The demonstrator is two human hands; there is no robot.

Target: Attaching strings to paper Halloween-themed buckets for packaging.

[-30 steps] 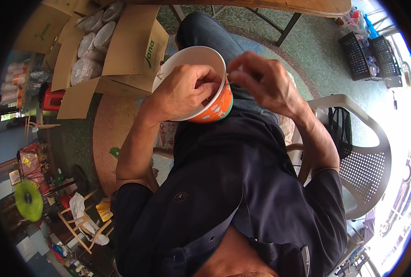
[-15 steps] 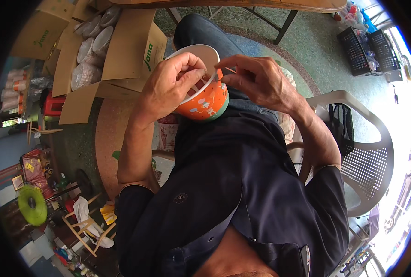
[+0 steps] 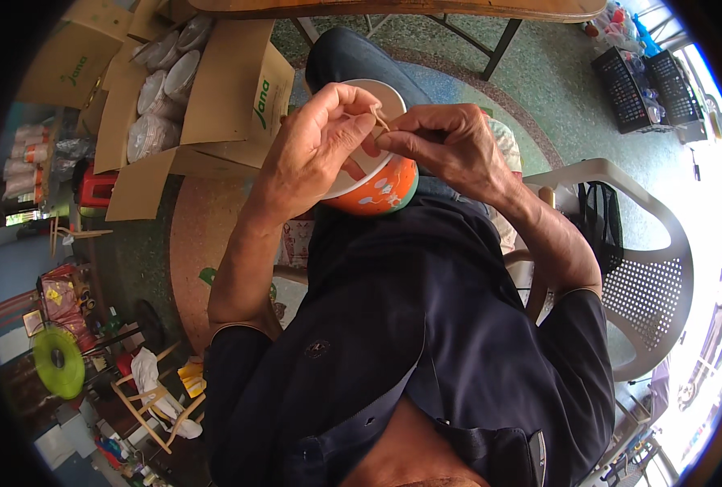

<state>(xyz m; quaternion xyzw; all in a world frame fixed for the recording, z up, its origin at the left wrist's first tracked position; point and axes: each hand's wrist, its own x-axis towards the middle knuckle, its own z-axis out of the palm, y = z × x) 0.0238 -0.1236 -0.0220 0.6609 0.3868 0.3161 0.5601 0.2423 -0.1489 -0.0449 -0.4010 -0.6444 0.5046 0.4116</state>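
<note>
An orange paper tub (image 3: 381, 191) with a white inside and a green base lies tilted in my lap, its mouth facing up and left. My left hand (image 3: 316, 146) is over its mouth, fingers curled and thumb bent in toward the index finger. Just above the rim, my right hand (image 3: 450, 146) pinches a thin tan strand (image 3: 383, 120) between thumb and index finger. The strand reaches across to the left fingertips, which seem to grip its other end. Too small to tell is whether it is a rubber band or string. Fingers partly cover the tub's inside.
An open cardboard box (image 3: 223, 85) at the upper left holds stacked, plastic-wrapped white bowls (image 3: 154, 134). Beyond my knees is a wooden table (image 3: 410, 8). A beige plastic chair (image 3: 649, 284) stands at my right, with black crates (image 3: 630, 89) farther off.
The tub has shifted slightly right. My right hand has moved off its rim, and the tan strand now spans both hands' fingertips above the tub.
</note>
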